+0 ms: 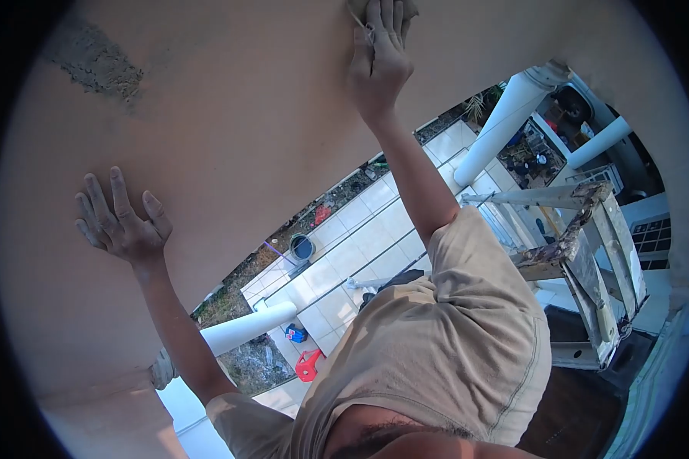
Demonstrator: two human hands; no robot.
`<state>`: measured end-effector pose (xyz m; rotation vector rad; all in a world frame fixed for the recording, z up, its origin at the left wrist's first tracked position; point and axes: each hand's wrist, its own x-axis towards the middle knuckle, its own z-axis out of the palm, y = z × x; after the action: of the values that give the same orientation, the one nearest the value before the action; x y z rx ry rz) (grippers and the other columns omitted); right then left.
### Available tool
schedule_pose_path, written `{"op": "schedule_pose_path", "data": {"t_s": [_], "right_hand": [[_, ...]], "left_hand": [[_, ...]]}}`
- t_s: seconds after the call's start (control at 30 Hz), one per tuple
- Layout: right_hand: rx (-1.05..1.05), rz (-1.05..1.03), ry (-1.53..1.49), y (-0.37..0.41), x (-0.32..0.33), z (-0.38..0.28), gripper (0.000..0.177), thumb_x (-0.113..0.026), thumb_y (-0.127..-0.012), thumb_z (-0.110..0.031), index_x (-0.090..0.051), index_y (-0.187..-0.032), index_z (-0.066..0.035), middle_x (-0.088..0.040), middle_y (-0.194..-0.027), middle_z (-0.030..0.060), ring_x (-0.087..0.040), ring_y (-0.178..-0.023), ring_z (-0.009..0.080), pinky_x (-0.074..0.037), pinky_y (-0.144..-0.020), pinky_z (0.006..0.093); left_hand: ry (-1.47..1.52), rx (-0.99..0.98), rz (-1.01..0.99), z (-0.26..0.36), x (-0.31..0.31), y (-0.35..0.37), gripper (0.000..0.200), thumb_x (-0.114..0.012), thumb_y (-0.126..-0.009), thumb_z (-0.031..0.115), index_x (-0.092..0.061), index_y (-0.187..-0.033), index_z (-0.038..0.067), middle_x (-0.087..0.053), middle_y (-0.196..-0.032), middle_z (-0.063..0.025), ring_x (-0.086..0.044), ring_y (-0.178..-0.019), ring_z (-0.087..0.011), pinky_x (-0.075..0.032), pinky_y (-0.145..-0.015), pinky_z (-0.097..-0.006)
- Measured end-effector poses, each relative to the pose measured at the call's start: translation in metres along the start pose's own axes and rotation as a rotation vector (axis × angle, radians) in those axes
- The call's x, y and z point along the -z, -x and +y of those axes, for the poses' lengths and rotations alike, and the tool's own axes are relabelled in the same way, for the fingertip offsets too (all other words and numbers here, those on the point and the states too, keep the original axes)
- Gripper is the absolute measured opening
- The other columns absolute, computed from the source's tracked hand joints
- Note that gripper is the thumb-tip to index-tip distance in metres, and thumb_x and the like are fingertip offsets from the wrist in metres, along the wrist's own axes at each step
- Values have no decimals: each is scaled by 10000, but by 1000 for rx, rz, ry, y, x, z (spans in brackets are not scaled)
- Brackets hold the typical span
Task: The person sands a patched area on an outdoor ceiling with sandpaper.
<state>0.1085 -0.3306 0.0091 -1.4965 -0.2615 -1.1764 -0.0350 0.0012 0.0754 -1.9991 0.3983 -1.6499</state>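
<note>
My left hand (124,227) lies on a smooth brown plastered wall (237,130), fingers spread and thumb out, holding nothing. Higher up on the same surface, my right hand (380,57) presses a greyish pad-like piece (410,9) against the plaster. The pad is partly covered by my fingers and cut off by the frame's top edge, so its exact kind cannot be made out. Pale dust coats the fingers of both hands. A rough grey patch (103,69) marks the wall above my left hand.
Far below is a white tiled floor (352,237) with a bucket (302,246), a red stool (308,365) and a blue item (295,333). A worn ladder or stand (589,260) rises at the right. White columns (505,126) stand beyond the wall's edge.
</note>
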Motion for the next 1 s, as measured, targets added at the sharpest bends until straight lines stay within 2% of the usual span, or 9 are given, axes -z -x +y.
{"op": "schedule_pose_path", "data": {"t_s": [0.07,0.13,0.2,0.33,0.43,0.53,0.63,0.9,1.0], "right_hand": [[-331,-67,-90,-22,4,-10,361,-529,-885,-18,-608,-1223,82,-585,-1288,254,-489,-1286,416,-296,-1121,528],[248,268,126,40,-27,15,319,-533,-881,-13,-646,-1171,61,-606,-1263,242,-497,-1279,416,-294,-1131,511],[380,-107,65,173,-26,38,313,-553,-851,-7,-684,-1134,11,-632,-1246,192,-488,-1296,385,-272,-1142,536],[421,-84,112,94,-6,22,322,-614,-793,-21,-690,-1105,-12,-627,-1271,144,-528,-1262,359,-314,-1126,525],[-11,32,-162,-56,1,-17,341,-528,-852,8,-655,-1166,50,-601,-1285,207,-496,-1282,393,-317,-1119,513],[265,257,88,23,-25,2,361,-542,-849,7,-647,-1193,39,-600,-1290,200,-489,-1284,408,-318,-1114,532],[420,-211,94,169,-12,39,362,-575,-827,11,-670,-1177,-1,-598,-1298,188,-483,-1289,405,-306,-1123,541],[203,201,-23,-63,-16,-6,312,-585,-863,-27,-658,-1162,27,-600,-1293,182,-508,-1271,367,-335,-1122,482],[420,7,148,108,-22,22,299,-595,-863,-44,-676,-1148,-7,-606,-1296,159,-484,-1304,341,-321,-1142,448]], "left_hand": [[-24,22,-8,2,0,-1,477,-437,-974,420,-519,-1384,190,-452,-1474,-82,-363,-1399,-267,-166,-1165,-462],[-19,17,-9,2,3,0,479,-437,-974,421,-517,-1386,190,-455,-1473,-83,-363,-1399,-268,-167,-1164,-462],[-19,18,20,2,0,-1,480,-437,-974,421,-515,-1387,190,-457,-1471,-84,-364,-1399,-269,-169,-1164,-462],[-26,-13,5,-1,2,-1,478,-435,-975,414,-512,-1390,189,-455,-1473,-84,-371,-1392,-270,-177,-1161,-464],[-22,-9,4,1,2,-6,476,-433,-977,405,-510,-1392,186,-451,-1477,-85,-367,-1395,-270,-177,-1162,-460],[-26,-8,-1,2,7,-4,477,-432,-979,398,-503,-1398,184,-450,-1478,-88,-362,-1399,-273,-175,-1163,-459],[-15,-18,9,1,5,-3,482,-434,-978,398,-497,-1404,183,-448,-1480,-90,-363,-1399,-277,-173,-1163,-464],[-23,-18,11,5,8,-5,477,-433,-983,400,-501,-1402,181,-451,-1478,-94,-384,-1388,-284,-190,-1155,-469],[-28,-6,33,7,3,-7,473,-434,-985,393,-501,-1402,180,-452,-1476,-96,-382,-1389,-286,-194,-1154,-469]]}}
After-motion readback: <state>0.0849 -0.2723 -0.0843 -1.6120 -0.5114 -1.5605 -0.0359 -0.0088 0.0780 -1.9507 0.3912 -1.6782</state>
